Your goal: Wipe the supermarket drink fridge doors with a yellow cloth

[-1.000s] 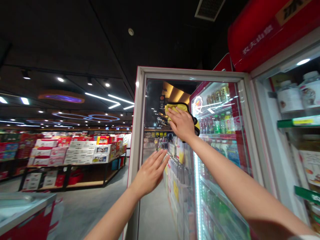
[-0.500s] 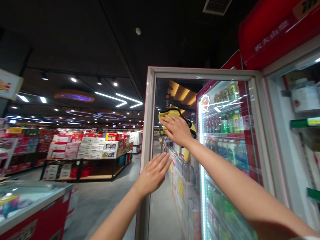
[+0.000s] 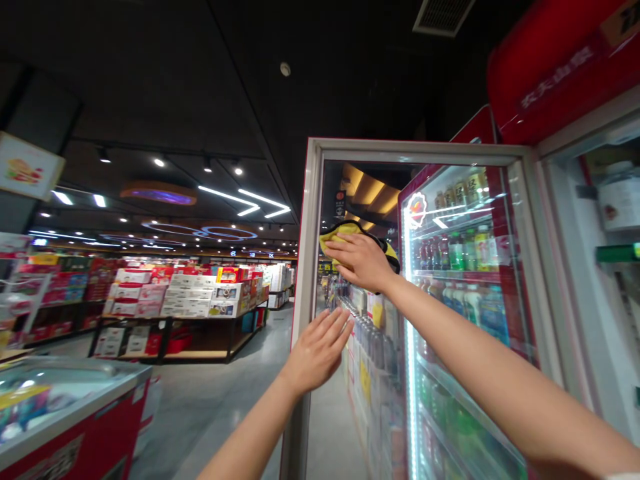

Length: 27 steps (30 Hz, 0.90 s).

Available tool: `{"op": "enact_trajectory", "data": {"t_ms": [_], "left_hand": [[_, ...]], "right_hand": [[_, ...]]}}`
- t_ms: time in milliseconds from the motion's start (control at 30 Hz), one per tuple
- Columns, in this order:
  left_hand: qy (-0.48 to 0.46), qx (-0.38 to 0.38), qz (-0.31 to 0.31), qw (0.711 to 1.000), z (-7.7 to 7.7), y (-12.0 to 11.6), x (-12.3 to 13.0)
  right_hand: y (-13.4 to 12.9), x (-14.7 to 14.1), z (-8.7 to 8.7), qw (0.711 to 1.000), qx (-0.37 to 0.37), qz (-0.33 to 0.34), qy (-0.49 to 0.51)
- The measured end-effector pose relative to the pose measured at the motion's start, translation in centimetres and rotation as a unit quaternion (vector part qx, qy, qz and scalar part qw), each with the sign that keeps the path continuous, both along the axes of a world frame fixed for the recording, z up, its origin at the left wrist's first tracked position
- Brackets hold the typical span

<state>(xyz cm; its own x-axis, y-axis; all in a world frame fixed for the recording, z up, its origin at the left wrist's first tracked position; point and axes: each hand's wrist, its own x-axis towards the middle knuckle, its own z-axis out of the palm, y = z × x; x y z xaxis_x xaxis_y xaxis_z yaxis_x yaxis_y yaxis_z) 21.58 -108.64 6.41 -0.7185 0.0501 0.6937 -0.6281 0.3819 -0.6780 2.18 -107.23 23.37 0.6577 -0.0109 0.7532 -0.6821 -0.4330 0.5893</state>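
A glass door (image 3: 367, 400) in a pale metal frame stands open from a red-topped drinks cooler. On the upper part of its glass my right hand (image 3: 363, 262) lies flat over a yellow cloth with black edging (image 3: 333, 235), pressing it against the pane. Lower and to the left, my left hand (image 3: 320, 350) is spread at the door's left frame and glass, with nothing in it. Its palm side is hidden. Through the glass a lit cooler with rows of bottles (image 3: 456, 250) shows.
An open chest freezer (image 3: 75, 420) with a red side stands at the lower left. Behind it is a display table (image 3: 195, 355) stacked with boxes. The cooler's shelves with bottles (image 3: 617, 200) are at the right edge.
The whole view has shifted, so the door, cooler and shelves appear slightly further right. Both hands keep nearly the same places on the door, the right one still over the cloth.
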Motion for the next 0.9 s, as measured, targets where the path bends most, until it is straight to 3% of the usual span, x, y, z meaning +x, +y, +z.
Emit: {"op": "enact_trajectory", "data": {"t_ms": [67, 133, 233, 300, 400, 500, 600, 700, 800, 900], "left_hand": [[0.001, -0.001, -0.003, 1.0, 0.0, 0.0, 0.0], [0.003, -0.004, -0.005, 1.0, -0.1, 0.1, 0.1], [0.004, -0.014, -0.003, 1.0, -0.1, 0.3, 0.1], [0.002, -0.02, -0.004, 1.0, -0.2, 0.4, 0.1], [0.0, -0.024, -0.009, 1.0, -0.2, 0.5, 0.1], [0.007, -0.029, -0.019, 0.999, -0.3, 0.4, 0.2], [0.012, -0.038, -0.027, 0.999, -0.5, 0.1, 0.2], [0.015, -0.043, -0.025, 0.999, -0.7, 0.0, 0.2], [0.023, -0.054, -0.027, 0.998, -0.8, 0.5, 0.2], [0.029, -0.068, -0.033, 0.997, -0.7, 1.1, 0.3]], "right_hand": [[0.1, -1.1, 0.3, 1.0, -0.001, 0.016, -0.01], [-0.1, -1.1, 1.8, 0.997, -0.013, 0.02, -0.074], [-0.7, 1.1, 4.5, 0.985, -0.028, 0.002, -0.17], [-1.0, 2.9, 5.2, 0.984, -0.028, -0.011, -0.173], [-1.0, 3.9, 4.1, 0.993, -0.026, -0.014, -0.111], [-0.9, 2.8, 2.1, 0.999, -0.021, 0.017, -0.045], [-0.7, 1.8, 1.2, 0.995, -0.062, 0.065, -0.053], [-0.7, 2.6, 1.4, 0.992, -0.102, 0.078, -0.012], [-0.8, 4.2, 2.4, 0.993, -0.086, 0.061, 0.053], [-0.9, 5.3, 4.4, 0.997, -0.07, 0.043, 0.008]]}}
